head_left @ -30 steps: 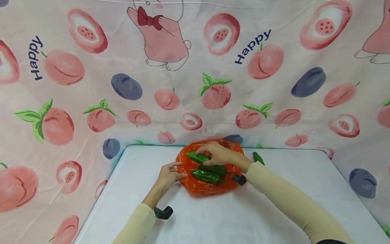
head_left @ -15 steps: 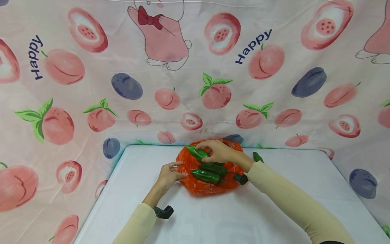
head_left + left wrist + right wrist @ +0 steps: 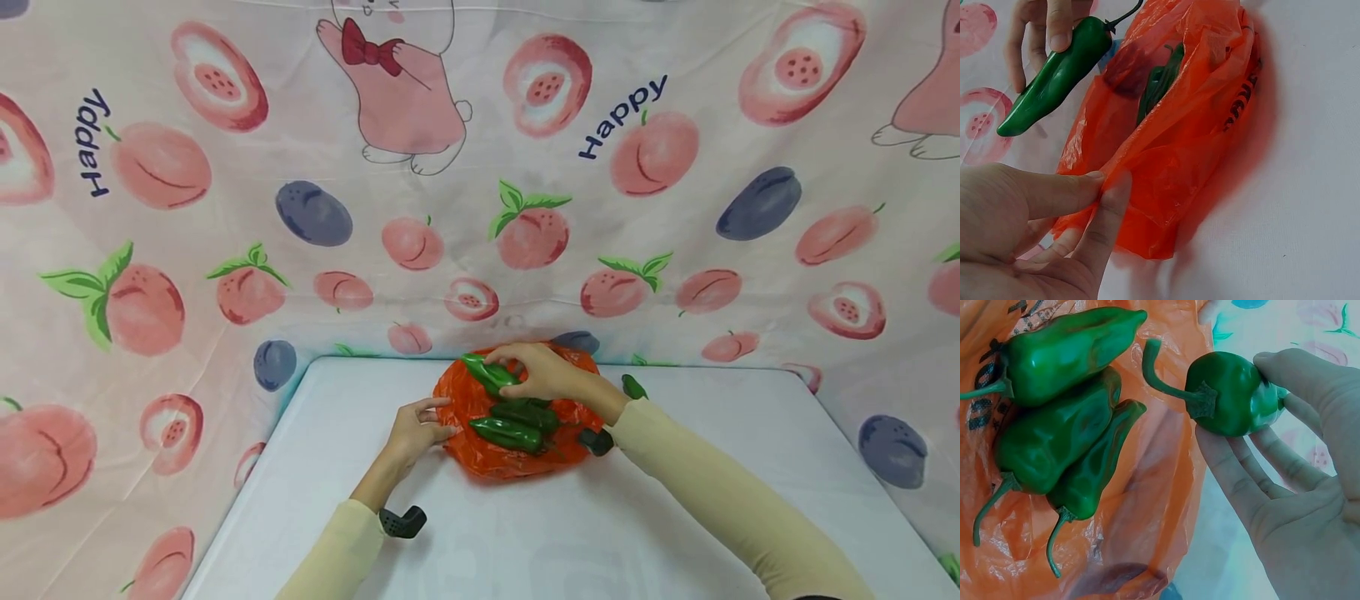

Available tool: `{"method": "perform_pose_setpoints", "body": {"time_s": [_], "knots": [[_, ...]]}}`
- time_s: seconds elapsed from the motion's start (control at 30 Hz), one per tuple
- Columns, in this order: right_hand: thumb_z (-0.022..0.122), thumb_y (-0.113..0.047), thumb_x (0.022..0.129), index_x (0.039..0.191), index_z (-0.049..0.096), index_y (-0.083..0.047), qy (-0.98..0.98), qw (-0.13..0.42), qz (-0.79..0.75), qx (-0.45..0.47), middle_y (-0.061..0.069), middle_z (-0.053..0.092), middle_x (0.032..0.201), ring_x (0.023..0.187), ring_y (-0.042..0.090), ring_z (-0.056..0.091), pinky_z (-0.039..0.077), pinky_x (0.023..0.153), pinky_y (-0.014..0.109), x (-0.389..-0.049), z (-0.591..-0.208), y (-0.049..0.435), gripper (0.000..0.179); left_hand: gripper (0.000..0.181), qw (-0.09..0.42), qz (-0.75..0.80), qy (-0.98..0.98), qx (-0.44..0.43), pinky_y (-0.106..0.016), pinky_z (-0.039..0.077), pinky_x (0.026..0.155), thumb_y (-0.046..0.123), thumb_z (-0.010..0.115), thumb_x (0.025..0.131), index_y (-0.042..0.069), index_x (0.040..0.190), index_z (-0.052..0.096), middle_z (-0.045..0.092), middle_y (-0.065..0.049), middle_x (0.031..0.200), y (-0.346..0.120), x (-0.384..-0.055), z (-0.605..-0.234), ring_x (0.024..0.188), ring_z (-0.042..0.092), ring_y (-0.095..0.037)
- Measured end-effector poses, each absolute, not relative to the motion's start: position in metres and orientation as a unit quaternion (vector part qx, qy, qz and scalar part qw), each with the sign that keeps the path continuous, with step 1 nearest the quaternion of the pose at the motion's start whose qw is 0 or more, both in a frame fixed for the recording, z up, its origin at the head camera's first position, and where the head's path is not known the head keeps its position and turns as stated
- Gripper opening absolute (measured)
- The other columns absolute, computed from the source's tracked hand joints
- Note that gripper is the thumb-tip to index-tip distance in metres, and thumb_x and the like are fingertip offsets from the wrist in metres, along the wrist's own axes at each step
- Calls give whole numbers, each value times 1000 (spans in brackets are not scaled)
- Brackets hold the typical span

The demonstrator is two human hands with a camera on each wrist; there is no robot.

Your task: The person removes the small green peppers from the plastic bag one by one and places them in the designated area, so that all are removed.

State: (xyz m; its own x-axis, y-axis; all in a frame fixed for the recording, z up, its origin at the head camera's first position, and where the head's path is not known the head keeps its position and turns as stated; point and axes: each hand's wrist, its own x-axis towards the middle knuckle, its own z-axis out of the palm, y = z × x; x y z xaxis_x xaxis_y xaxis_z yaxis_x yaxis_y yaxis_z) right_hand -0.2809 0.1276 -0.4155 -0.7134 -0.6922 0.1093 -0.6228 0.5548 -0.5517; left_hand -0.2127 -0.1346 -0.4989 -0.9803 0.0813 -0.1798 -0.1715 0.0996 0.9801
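An orange-red plastic bag [image 3: 487,467] lies on the table, its mouth spread wide. My left hand [image 3: 411,429] pinches the bag's left edge between thumb and fingers, as the left wrist view shows. Above the bag, my right hand [image 3: 542,372] holds a green pepper [image 3: 482,372] between thumb and fingers. That pepper's curved stem points toward the right wrist camera. Inside the bag, the right wrist view shows three more green peppers side by side: an upper pepper [image 3: 1066,356], a middle pepper [image 3: 1057,440] and a lower pepper [image 3: 1094,469].
Another green pepper [image 3: 633,386] lies on the white table [image 3: 480,542] to the right of the bag, partly hidden by the right sleeve [image 3: 720,492]. A fruit-patterned cloth [image 3: 450,200] hangs behind the table's far edge.
The right hand has lifted its pepper slightly, and the pepper's tip has swung up toward the back. More of the middle pepper shows now. The left hand stays on the bag's edge.
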Motion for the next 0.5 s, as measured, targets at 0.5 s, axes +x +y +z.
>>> {"method": "perform_pose_setpoints", "body": {"time_s": [0.5], "knots": [[82,-13,89,136,64,-11,878,55,-329,-345,12,67,125,108,28,66,59,91,50,-274,-416,160,50,51,91,673,734,-27,-49,63,76,-13,75,83,-5,132,64,62,-15,92,-136,-212,-498,70,66,-17]]}}
